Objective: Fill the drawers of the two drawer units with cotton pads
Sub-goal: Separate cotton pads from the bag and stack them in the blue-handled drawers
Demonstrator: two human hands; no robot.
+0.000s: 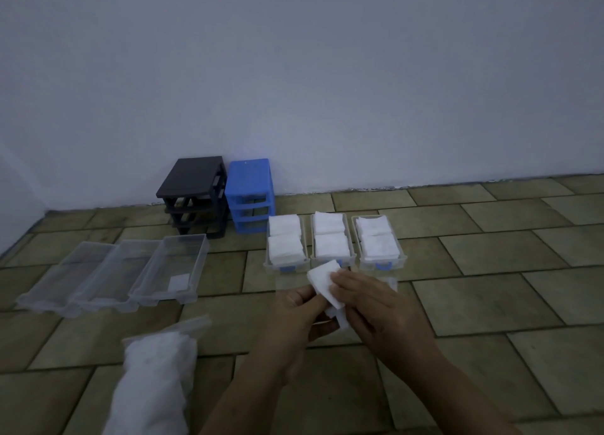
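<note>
Both hands' grip, left hand (295, 317) and right hand (376, 307), pinches cotton pads (322, 279) between them.

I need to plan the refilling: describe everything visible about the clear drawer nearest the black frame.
The clear drawer is a long, shallow tray of see-through plastic, lying flat on the tiled floor, rightmost of three side by side and seemingly touching its neighbour. It sits just in front of the black frame. Inside lies one small white square, apparently a single cotton pad; otherwise nothing shows.

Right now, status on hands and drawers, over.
Both hands, left hand and right hand, hold a stack of cotton pads. Three blue-handled drawers filled. Three clear drawers nearly empty. Nothing blocking.
</note>
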